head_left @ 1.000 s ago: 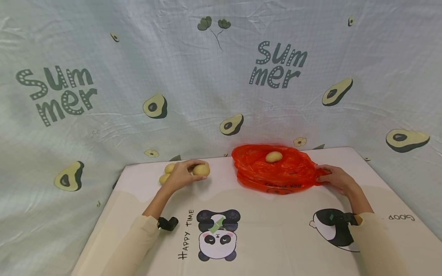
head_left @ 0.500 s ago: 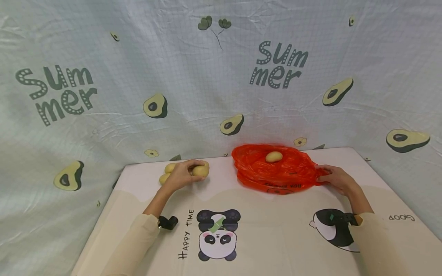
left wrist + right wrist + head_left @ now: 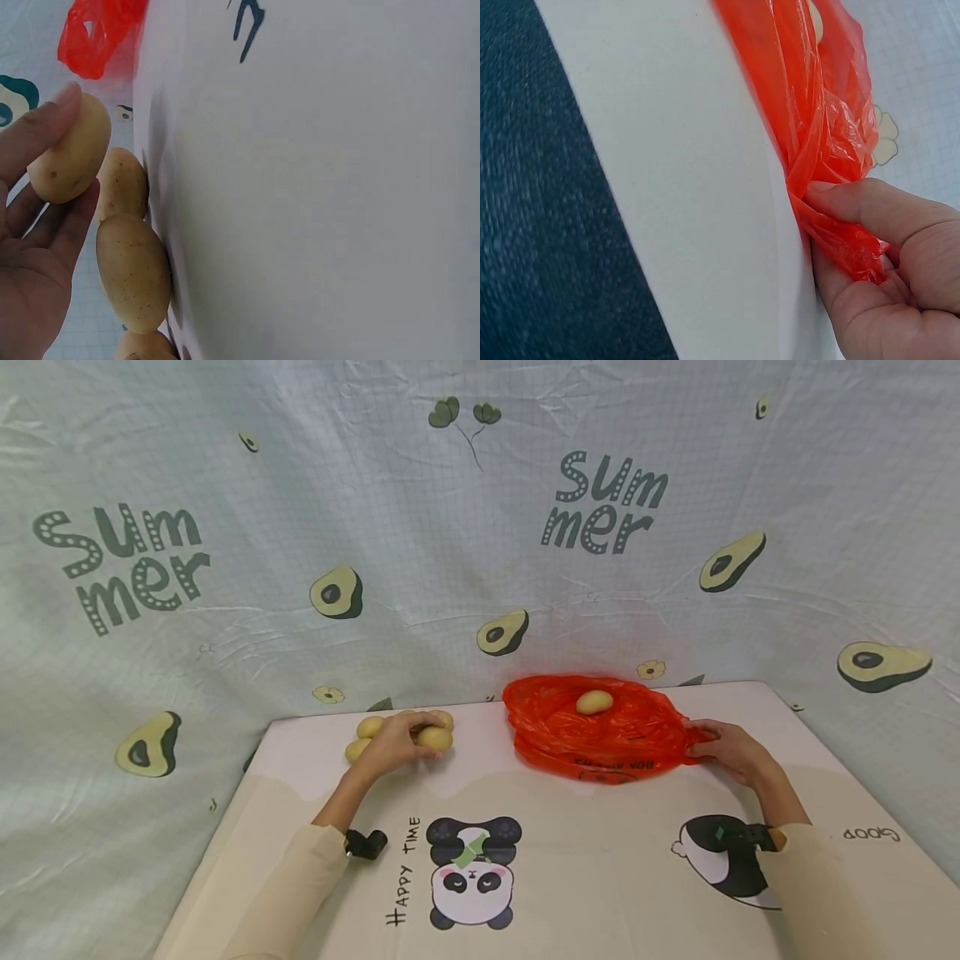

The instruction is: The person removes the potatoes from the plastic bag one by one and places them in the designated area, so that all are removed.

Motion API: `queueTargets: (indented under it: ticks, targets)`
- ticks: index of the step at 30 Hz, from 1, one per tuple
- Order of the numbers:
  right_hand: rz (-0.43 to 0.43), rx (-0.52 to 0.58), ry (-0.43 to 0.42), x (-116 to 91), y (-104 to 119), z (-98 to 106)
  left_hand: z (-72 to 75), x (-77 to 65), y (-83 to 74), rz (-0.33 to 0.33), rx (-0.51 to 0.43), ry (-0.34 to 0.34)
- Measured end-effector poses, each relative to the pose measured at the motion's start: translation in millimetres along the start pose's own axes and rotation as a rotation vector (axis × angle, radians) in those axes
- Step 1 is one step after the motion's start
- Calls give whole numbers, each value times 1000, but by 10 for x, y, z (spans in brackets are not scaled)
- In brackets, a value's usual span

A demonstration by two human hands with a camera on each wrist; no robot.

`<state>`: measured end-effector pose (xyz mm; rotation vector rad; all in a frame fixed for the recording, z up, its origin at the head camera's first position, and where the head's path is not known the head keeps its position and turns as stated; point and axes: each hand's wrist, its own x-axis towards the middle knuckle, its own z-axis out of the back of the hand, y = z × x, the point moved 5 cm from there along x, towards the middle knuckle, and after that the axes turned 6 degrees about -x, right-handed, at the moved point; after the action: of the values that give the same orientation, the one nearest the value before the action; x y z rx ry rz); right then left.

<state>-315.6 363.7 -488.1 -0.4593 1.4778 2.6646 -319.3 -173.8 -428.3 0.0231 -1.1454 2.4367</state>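
Note:
A yellow-brown potato (image 3: pixel 82 154) is pinched between the thumb and fingers of my left hand (image 3: pixel 393 743), raised beside the other potatoes (image 3: pixel 133 274). In the head view those lie in a group behind and left of the hand, which partly hides them. Toward the back right of the table lies a red plastic bag (image 3: pixel 547 735), spread wide with printed lettering on its near side. One potato (image 3: pixel 595 702) rests on it. My right hand (image 3: pixel 723 747) grips the bag's gathered right end, and the right wrist view shows thumb and fingers closed around the crumpled red plastic (image 3: pixel 844 244).
The table (image 3: pixel 585 860) wears a pale cover with panda prints and lettering. Right behind it hangs a curtain (image 3: pixel 420 527) printed with avocados. A black wrist camera (image 3: pixel 365 845) sits on my left wrist.
My left hand's potato has turned and shifted slightly toward me, so the potato behind it shows more. My right hand and the bag have stayed in place.

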Motion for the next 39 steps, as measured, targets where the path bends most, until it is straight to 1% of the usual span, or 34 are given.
queueTargets:
  ticks: [4, 7, 11, 14, 21, 24, 28, 31, 35, 39]
  targets:
    - [-4, 6, 2, -1, -4, -5, 0, 8, 4, -25, 23, 9]
    - [-6, 4, 1, -6, -6, -1, -4, 20, 7, -32, 15, 22]
    - [-5, -2, -2, -10, -4, 7, -18, 33, 21, -26, 11, 40]
    - [-10, 2, -2, -12, 0, 6, -26, 38, 30, -20, 31, 49]
    - [-9, -2, -5, 6, -11, 3, -29, 45, 13, -12, 101, 64]
    - [-10, 4, -8, 1, -6, 2, -31, 48, 12, -5, 113, 71]
    - [-13, 7, -6, -9, -3, 2, -49, 48, 8, -15, 162, 95]
    - [-16, -7, -8, -13, 6, 3, -65, 46, -10, -35, 217, 113]
    - [-16, -17, -13, -24, 26, -2, -73, 52, -34, -46, 260, 118]
    - [-16, -27, -10, -32, 30, -11, -91, 39, -9, -11, 293, 124]
